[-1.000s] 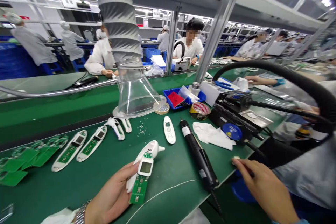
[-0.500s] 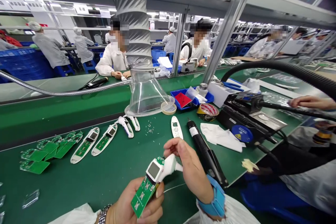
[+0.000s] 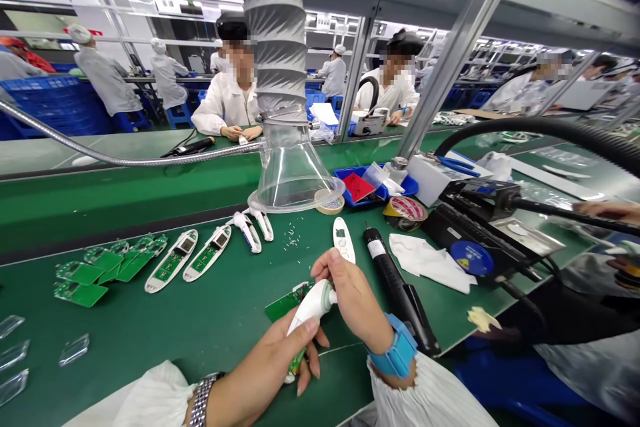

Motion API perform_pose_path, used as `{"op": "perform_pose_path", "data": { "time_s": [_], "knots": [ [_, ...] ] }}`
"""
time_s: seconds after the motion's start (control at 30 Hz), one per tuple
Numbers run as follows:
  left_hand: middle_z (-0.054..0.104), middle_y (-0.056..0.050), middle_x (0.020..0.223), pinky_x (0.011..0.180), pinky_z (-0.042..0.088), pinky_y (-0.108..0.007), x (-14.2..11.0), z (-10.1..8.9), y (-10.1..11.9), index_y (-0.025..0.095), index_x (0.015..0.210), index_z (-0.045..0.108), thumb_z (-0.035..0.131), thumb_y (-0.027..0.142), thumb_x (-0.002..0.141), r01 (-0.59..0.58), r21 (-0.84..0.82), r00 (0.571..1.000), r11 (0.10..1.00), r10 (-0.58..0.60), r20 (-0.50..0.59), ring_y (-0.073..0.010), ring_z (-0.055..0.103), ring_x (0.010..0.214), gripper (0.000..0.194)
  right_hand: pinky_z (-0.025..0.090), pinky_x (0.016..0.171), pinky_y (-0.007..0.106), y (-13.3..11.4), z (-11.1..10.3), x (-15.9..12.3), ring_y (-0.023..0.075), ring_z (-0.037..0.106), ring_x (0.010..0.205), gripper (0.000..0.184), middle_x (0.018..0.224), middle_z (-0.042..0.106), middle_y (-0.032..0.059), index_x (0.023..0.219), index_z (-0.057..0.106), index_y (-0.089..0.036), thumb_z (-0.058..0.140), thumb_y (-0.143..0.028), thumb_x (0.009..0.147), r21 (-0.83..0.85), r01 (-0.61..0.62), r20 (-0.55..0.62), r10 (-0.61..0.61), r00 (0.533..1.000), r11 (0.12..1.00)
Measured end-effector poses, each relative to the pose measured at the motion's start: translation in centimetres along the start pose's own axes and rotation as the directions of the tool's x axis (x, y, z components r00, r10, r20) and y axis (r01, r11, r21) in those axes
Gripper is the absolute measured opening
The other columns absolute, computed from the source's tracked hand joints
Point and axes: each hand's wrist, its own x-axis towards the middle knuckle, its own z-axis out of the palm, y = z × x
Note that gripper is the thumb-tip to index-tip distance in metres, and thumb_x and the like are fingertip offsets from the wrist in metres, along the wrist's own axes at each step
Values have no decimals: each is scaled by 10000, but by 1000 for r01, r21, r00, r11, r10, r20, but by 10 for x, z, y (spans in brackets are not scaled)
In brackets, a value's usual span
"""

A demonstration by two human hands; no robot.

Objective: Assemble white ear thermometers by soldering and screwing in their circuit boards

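My left hand (image 3: 265, 373) and my right hand (image 3: 350, 293) both grip a white ear thermometer shell (image 3: 310, 307) above the green mat. The left hand wraps its body, and the right fingers pinch its tip. A green circuit board (image 3: 285, 303) sticks out behind the shell, partly hidden by it and my fingers. Just beyond my right hand lie a white thermometer shell (image 3: 344, 240) and a black electric screwdriver (image 3: 395, 287). Several assembled units (image 3: 171, 260) and bare green boards (image 3: 107, 267) lie to the left.
A clear fume hood (image 3: 295, 177) on a grey duct stands ahead, with a blue parts tray (image 3: 375, 190) beside it. To the right are a soldering station (image 3: 475, 240), a white cloth (image 3: 425, 263) and a co-worker's hand (image 3: 613, 211). Clear plastic pieces (image 3: 74, 349) lie at the left.
The thermometer has turned over, so its display no longer shows and its white shell faces up. The shell now covers more of the green board. My right hand stays on the tip.
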Motion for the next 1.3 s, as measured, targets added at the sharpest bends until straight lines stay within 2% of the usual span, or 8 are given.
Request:
{"op": "perform_pose_path", "data": {
  "time_s": [0.13,0.23,0.43,0.57,0.7,0.87,1.07,1.3],
  "knots": [
    [552,-17,593,386,341,-173,3,-1,4,102,778,559,599,549,725,10,-100,999,995,-14,-35,-63,438,418,452,449,638,276,3,-2,-8,152,544,704,587,781,572,38,978,601,-170,271,-639,855,119,-46,101,34,994,992],
    [585,-43,641,352,339,-159,5,-4,6,93,823,564,597,497,753,17,-201,1000,980,-21,-19,-84,508,440,411,458,779,308,8,-6,-14,161,562,809,470,894,602,41,1129,553,-188,452,-546,840,217,-104,181,65,981,971],
    [643,-102,837,364,438,-187,8,-9,9,120,991,536,537,457,810,39,-196,999,980,-32,37,-170,641,535,382,456,797,305,10,-9,-15,163,567,849,426,932,618,43,1096,571,-179,596,-459,775,233,-182,213,132,968,955],
    [636,-60,677,279,354,-158,9,-11,14,110,859,544,541,520,784,81,-144,997,986,-80,14,-115,557,369,418,482,767,308,9,-9,-14,159,571,815,403,876,600,36,1092,575,-176,596,-433,783,201,-168,268,111,957,965],
    [570,-1,474,248,250,-141,7,-10,17,118,716,527,552,565,753,101,-108,995,989,-103,-18,-56,405,249,449,499,755,317,8,-9,-15,165,570,818,323,926,588,51,1089,590,-209,566,-387,820,34,41,156,-46,987,999],
    [500,17,363,257,225,-132,9,-11,11,129,660,533,517,641,725,75,8,996,997,-75,-56,-52,367,249,516,518,747,285,12,-3,-20,180,583,905,171,1001,609,58,953,633,-213,522,-303,859,-79,258,60,-253,966,963],
    [459,25,320,241,196,-138,10,-12,8,144,622,517,503,660,718,96,89,993,991,-89,-80,-53,328,222,524,489,852,367,28,6,-25,215,567,972,179,1032,619,67,974,623,-212,524,-305,857,-2,210,-25,-210,977,978],
    [485,45,403,234,219,-149,11,-13,11,138,673,531,512,624,741,99,30,995,995,-98,-36,-57,375,241,491,526,711,325,26,9,-25,209,594,863,237,1019,618,84,958,611,-186,524,-377,848,85,121,-32,-118,992,989]
  ]
}}
